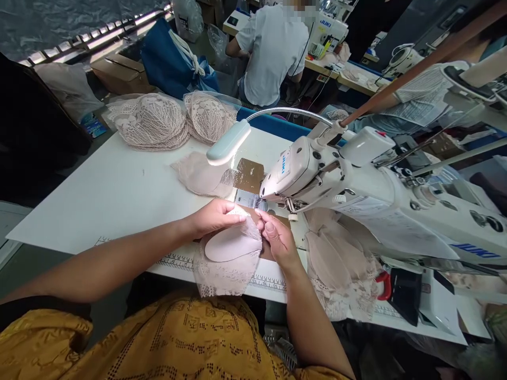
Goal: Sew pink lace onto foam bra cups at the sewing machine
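Observation:
A pale pink lace bra cup (233, 245) with a smooth padded lining hangs over the table's front edge between my hands. My left hand (217, 217) pinches its upper edge, thumb on top. At its right edge, my right hand (275, 235) has thumb and fingers closed on the lace; the exact pinch point is small and partly hidden. Just beyond my fingers stands the needle area of a white sewing machine (293, 169). Another lace cup piece (206, 174) lies flat on the table behind my left hand.
Stacked lace cups (150, 121) sit at the table's far side. A lit lamp (229, 142) on a bent neck hangs over the work area. More lace pieces (336, 253) lie right of my right hand, near red-handled scissors (383, 285). A person in a white shirt (273, 47) sits beyond.

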The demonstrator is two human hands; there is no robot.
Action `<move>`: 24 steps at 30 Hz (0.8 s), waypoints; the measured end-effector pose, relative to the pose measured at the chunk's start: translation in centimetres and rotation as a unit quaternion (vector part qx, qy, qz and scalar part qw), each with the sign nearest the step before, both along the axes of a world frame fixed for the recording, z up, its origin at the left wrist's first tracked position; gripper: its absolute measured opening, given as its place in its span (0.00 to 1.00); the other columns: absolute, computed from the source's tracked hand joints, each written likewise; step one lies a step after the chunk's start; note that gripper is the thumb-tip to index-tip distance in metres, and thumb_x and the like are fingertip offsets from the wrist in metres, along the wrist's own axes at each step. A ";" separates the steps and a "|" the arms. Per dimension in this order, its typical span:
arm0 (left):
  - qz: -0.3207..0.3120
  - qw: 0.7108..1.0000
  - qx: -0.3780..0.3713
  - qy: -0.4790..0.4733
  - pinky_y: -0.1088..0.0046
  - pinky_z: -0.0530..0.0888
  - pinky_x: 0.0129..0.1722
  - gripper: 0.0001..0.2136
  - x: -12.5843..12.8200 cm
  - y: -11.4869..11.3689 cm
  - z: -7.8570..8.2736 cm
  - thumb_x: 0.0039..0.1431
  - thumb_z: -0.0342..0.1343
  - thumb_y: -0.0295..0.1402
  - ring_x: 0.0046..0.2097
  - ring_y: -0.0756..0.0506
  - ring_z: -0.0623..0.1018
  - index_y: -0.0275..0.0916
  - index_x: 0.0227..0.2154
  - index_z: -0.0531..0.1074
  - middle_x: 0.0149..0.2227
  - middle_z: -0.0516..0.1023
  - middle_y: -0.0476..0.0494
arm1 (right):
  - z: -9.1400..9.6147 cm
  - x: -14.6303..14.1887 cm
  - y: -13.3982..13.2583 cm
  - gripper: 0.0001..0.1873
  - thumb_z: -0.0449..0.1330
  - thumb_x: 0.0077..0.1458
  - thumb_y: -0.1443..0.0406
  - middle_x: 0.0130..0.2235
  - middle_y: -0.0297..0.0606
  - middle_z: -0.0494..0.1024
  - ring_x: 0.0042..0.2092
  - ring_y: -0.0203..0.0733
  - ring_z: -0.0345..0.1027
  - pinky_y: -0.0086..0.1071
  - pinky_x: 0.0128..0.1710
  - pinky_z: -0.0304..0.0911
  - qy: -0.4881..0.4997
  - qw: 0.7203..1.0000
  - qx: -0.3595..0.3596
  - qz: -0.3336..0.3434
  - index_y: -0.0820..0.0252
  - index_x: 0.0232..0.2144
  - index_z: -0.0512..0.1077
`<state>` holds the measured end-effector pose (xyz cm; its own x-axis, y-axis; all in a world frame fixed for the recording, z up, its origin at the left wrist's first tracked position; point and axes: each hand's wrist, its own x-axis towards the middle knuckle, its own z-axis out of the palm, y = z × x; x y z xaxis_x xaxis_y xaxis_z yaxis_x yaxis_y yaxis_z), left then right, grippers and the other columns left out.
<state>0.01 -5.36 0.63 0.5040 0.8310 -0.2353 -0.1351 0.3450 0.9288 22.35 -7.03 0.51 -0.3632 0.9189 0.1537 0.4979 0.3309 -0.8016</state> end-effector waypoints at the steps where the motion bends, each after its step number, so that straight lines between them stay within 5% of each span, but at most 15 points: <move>1: 0.002 1.000 0.014 0.011 0.74 0.71 0.31 0.12 -0.1 0.1 -0.2 0.56 0.63 0.39 0.31 0.49 0.76 0.33 0.31 0.76 0.31 0.79 0.45 | 0.1 0.0 0.2 0.23 0.48 0.66 0.55 0.46 0.40 0.80 0.46 0.44 0.74 0.40 0.48 0.69 0.008 1.000 -0.001 0.005 0.55 0.55 0.71; 5: -0.006 0.997 0.067 0.040 0.70 0.74 0.38 0.12 -0.4 0.2 -0.8 0.57 0.63 0.40 0.36 0.46 0.79 0.34 0.34 0.78 0.35 0.81 0.42 | 0.7 -0.5 0.4 0.17 0.57 0.61 0.59 0.48 0.39 0.80 0.52 0.45 0.72 0.41 0.54 0.65 0.038 0.999 -0.026 0.024 0.54 0.50 0.75; 10: -0.036 0.994 0.101 0.026 0.67 0.75 0.45 0.12 -0.6 0.4 -0.7 0.58 0.61 0.38 0.42 0.43 0.80 0.34 0.37 0.80 0.39 0.82 0.40 | 1.3 -1.3 0.5 0.15 0.60 0.58 0.59 0.45 0.38 0.81 0.46 0.44 0.73 0.39 0.49 0.67 0.046 0.997 -0.064 0.019 0.55 0.46 0.76; 24: -0.056 0.987 0.115 0.099 0.74 0.71 0.30 0.14 -0.7 0.4 0.1 0.54 0.62 0.41 0.31 0.47 0.76 0.32 0.31 0.80 0.28 0.79 0.44 | 1.1 -2.2 0.4 0.07 0.60 0.58 0.62 0.38 0.36 0.81 0.40 0.41 0.73 0.36 0.41 0.67 0.065 0.995 -0.059 0.038 0.55 0.39 0.77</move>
